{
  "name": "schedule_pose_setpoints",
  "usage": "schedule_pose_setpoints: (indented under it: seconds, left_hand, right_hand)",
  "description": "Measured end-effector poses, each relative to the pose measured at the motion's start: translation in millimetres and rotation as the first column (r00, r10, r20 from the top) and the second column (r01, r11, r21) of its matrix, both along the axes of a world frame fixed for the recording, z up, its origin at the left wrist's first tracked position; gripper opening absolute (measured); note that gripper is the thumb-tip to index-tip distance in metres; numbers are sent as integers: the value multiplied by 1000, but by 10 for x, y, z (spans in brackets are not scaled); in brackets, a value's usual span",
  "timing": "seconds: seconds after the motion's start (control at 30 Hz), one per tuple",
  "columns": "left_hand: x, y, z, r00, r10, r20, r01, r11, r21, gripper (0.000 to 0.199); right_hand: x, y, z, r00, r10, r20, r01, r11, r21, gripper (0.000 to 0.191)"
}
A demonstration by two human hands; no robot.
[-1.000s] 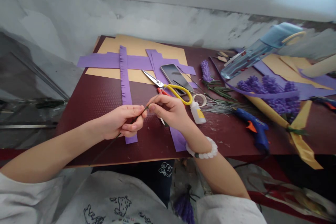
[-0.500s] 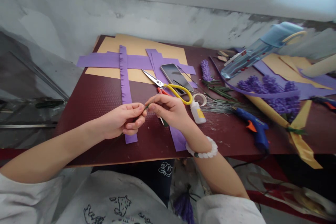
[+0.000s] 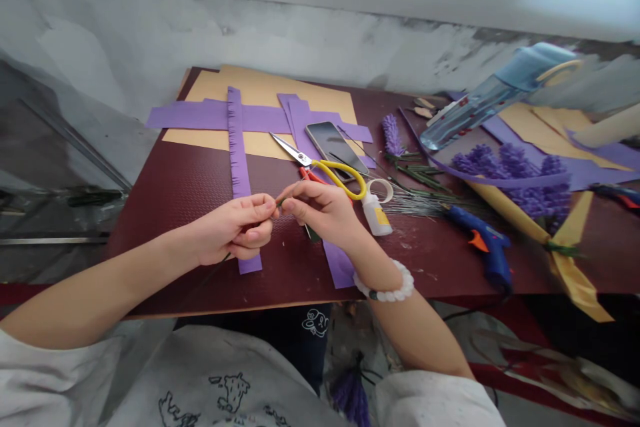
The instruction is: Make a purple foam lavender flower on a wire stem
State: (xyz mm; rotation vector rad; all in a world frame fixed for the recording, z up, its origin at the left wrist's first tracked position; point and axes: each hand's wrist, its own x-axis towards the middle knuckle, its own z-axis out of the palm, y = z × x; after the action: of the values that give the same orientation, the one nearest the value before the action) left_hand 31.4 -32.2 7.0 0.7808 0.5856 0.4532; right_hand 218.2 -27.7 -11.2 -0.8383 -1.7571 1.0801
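Dark red table (image 3: pixel 195 240) holds tan card (image 3: pixel 265 90) under purple paper strips, 1 fringed (image 3: pixel 238 160). Clear plastic bottle (image 3: pixel 473 110) lies tilted top right, contents can't tell. Also 1 blue glue gun (image 3: pixel 493 253), 1 phone (image 3: pixel 333 147), 1 pr yellow-handled scissors (image 3: pixel 340 177), 1 small glue bottle (image 3: pixel 376 215), yellow label unreadable. L hand (image 3: pixel 233 227) and R hand (image 3: pixel 320 210) meet over the fringed strip, fingers clamped on 1 thin green wire stem (image 3: pixel 283 201).

Left hand (image 3: pixel 233 227) and right hand (image 3: pixel 320 210) both pinch a thin green wire (image 3: pixel 213 268) near its tip, above a fringed purple paper strip (image 3: pixel 239 160) on the maroon tabletop (image 3: pixel 170 247); yellow-handled scissors (image 3: pixel 340 177) and a white glue bottle (image 3: pixel 376 215) sit just beyond the right hand.
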Motion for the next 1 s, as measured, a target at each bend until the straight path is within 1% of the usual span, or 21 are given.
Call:
schedule_pose_setpoints:
  seconds: [0.1,0.2,0.4,0.47,0.53,0.73,1.0]
  left_hand:
    - [1,1,-37,1000,9,28,-9,1000,-5,19]
    - [-3,-1,-53,1000,10,28,-10,1000,-17,20]
    - [-12,2,15,999,-6,-35,5,999,-46,26]
    - [-8,-2,33,999,3,-51,-5,999,-40,28]
    - [-6,-8,40,999,10,-51,-11,1000,-21,26]
    - [-23,-2,21,1000,16,-12,-16,1000,3,20]
    - [-23,10,-45,1000,9,20,-9,1000,9,21]
  right_hand:
    - [3,-4,17,1000,13,0,-13,1000,24,9]
    - [15,-6,32,999,-3,50,0,998,63,8]
    - [38,0,11,994,-54,97,41,991,128,7]
    - [40,1,4,992,-70,108,53,987,153,7]
    - [41,2,6,989,-88,121,66,983,174,8]
    - [40,8,30,981,-146,131,118,973,197,9]
    - [38,-3,24,981,-147,127,119,971,206,10]
